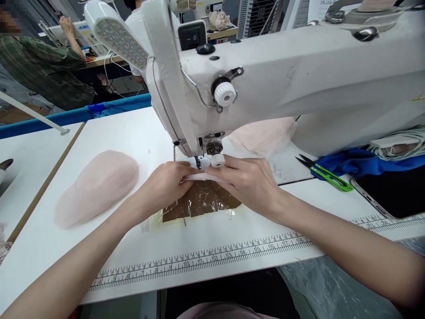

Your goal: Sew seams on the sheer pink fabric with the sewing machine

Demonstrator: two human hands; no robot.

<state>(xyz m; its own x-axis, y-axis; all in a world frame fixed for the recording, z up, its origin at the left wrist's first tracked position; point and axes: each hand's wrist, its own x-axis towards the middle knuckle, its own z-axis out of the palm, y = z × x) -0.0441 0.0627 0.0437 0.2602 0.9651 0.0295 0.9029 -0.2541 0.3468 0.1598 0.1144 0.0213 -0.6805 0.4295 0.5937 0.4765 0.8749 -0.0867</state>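
A narrow strip of pale pink fabric (204,176) stretches between my two hands, right at the needle area of a white sewing machine (285,66). My left hand (168,179) pinches its left end, thumb toward me. From the other side my right hand (250,179) grips the right end, its fingers close to the presser foot (198,163). Brown tape (202,201) with a shiny surface covers the bed just below the fabric. The fingertips of both hands are partly hidden behind the fabric and the machine head.
Sheer pink pieces lie left (99,186) and behind the needle (264,133). Green thread snips (327,173), a blue cloth (361,161) and a phone (395,190) sit at right. A printed ruler (206,261) runs along the front edge. A person in a plaid shirt (43,66) works beyond.
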